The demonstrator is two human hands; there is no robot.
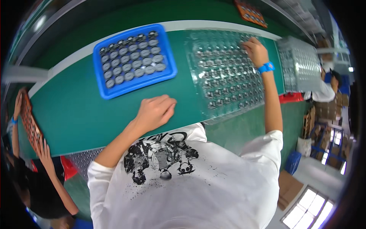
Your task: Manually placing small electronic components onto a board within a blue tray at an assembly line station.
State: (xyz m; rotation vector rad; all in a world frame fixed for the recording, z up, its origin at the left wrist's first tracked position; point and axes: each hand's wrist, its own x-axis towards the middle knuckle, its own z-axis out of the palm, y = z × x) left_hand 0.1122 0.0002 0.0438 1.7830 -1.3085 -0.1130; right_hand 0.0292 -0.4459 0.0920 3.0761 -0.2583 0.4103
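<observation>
My right hand (256,51), a blue band at its wrist, is over the far right part of a clear plastic blister tray (193,76). Its fingers are pinched together at the tray's pockets, and whatever is between the fingertips is too small to make out. Rows of small dark and silvery metal parts (225,72) sit in the pockets. My left hand (155,111) is curled closed above the green tabletop (76,114), near the front edge; its palm side is hidden. Beyond it lies a blue tray (105,92) with rows of round, grey-topped parts (133,57).
A tall stack of clear blister trays (299,63) stands at the table's right end. At the left, another person's hands (45,154) hold an orange tray (30,118) of parts. Another orange tray (251,13) lies past the table's far edge. A white-sleeved person (324,91) is at right.
</observation>
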